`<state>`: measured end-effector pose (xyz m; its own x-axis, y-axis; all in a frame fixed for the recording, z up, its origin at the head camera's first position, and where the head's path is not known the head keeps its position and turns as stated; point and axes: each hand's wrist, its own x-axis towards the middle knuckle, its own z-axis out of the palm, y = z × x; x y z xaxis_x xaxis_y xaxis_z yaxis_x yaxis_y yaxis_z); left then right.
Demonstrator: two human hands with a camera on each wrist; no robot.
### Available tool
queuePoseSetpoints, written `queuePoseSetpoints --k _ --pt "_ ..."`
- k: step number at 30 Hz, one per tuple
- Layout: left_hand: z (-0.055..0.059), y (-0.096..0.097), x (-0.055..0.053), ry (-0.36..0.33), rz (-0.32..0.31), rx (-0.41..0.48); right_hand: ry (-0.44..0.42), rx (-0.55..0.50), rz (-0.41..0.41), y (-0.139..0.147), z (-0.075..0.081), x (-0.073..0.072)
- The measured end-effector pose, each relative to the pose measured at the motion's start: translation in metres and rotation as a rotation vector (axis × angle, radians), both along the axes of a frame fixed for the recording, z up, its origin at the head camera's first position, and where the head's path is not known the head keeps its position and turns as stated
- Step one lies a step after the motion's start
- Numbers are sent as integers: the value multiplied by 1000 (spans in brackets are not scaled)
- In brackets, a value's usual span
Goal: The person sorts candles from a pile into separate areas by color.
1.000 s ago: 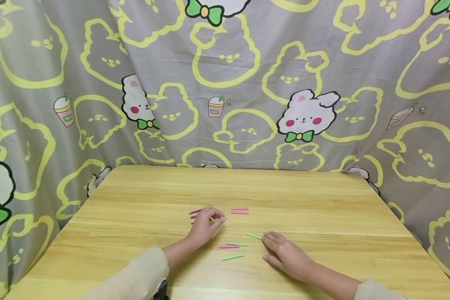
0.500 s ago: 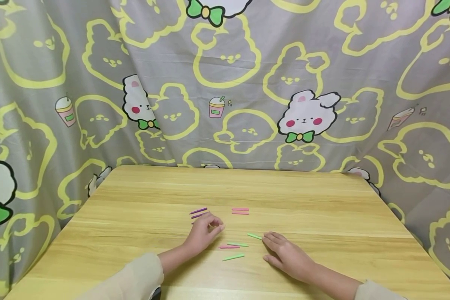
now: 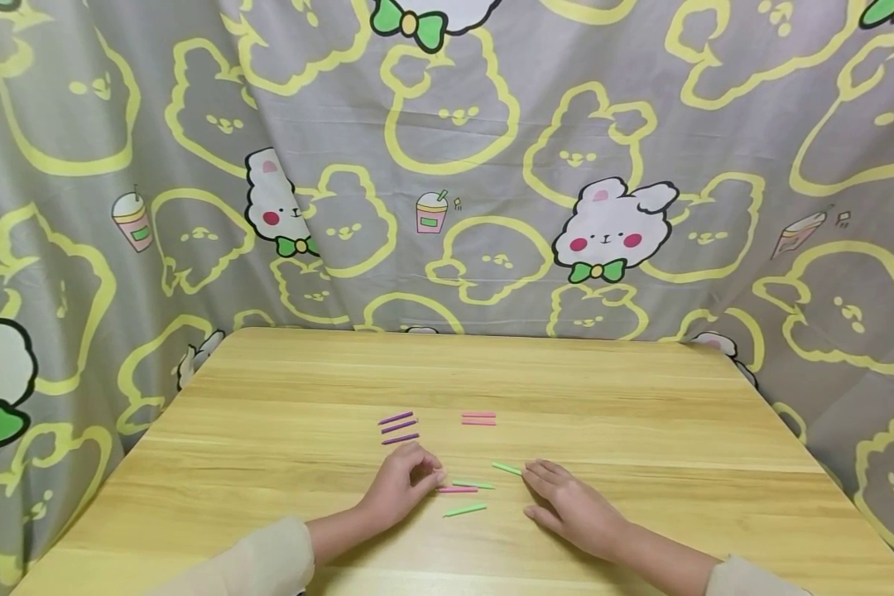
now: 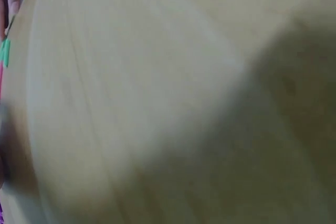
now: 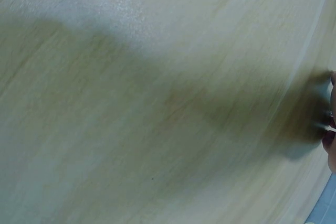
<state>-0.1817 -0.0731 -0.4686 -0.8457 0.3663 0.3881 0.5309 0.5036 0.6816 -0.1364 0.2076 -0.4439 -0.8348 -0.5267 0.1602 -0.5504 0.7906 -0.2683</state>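
Note:
My left hand [image 3: 398, 488] is low over the table, fingers bent, with thumb and fingertips right at the left end of a slim pink stick [image 3: 460, 490]. A green stick [image 3: 474, 485] lies against that pink one, and another green stick [image 3: 465, 510] is just in front. My right hand [image 3: 569, 509] rests flat on the tabletop, fingers fairly straight, its fingertips at the right end of a third green stick [image 3: 505, 468]. In the left wrist view, green stick ends [image 4: 5, 53] show at the left edge. The right wrist view catches only fingertips [image 5: 329, 140].
Three purple sticks [image 3: 400, 427] lie side by side beyond my left hand. Two pink sticks [image 3: 478, 423] lie parallel to their right. The wooden table [image 3: 603, 389] ends at a grey patterned curtain [image 3: 492, 290].
My left hand has moved back toward me from the purple sticks, uncovering them, and has come down to the pink stick's left end. The right hand has stayed in place.

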Motion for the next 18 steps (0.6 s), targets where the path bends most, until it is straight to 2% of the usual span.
queuePoseSetpoints --k 7,18 --pt "-8 -1 7 69 8 -28 -8 2 -1 0 0 0" --pt "-7 -2 9 13 -4 -70 -13 0 0 0 0 1"
